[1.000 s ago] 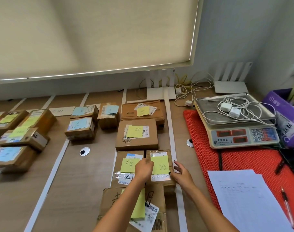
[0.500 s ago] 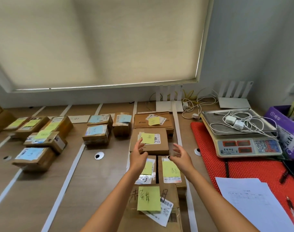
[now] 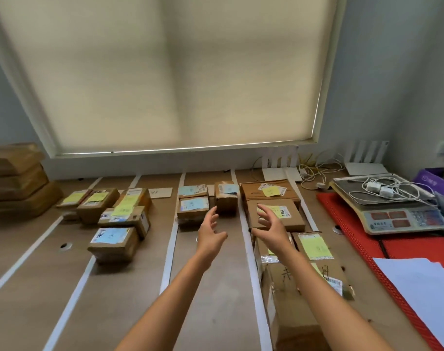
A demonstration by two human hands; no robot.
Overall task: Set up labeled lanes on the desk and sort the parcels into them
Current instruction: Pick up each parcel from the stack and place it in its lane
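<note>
I see my left hand (image 3: 210, 235) and right hand (image 3: 271, 225) spread wide, holding nothing, above the parcels (image 3: 276, 215) on the tabletop (image 3: 215, 300).

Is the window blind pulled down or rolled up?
Pulled down. The blind covers nearly the whole window; only a thin bright strip shows under its lower edge.

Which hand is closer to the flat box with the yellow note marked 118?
The right. The right hand hovers directly in front of the flat box, overlapping its near left part. The left hand is off to the box's left, across the white tape strip.
</note>
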